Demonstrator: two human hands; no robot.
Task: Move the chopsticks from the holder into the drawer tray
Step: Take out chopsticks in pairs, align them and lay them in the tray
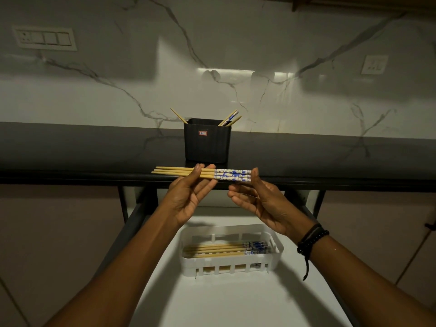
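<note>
Above the countertop's front edge I hold a level bundle of three bamboo chopsticks (226,174), their blue-and-white patterned ends pointing right. My left hand (188,197) pinches the bundle near its middle between thumb and fingers. My right hand (264,201) has its fingers relaxed, and its thumb tip touches the bundle's patterned end. Behind the bundle stands the black holder (207,142), with a few chopsticks (230,118) leaning out of it. Below my hands, the white slotted tray (188,267) sits in the pulled-out drawer. Several chopsticks (219,250) lie lengthwise in it.
The dark countertop (94,149) runs across the view below a marble-patterned wall. The wall has a switch panel (44,38) at the left and a socket (374,64) at the right. The drawer's white floor (236,303) extends toward me, between dark side rails.
</note>
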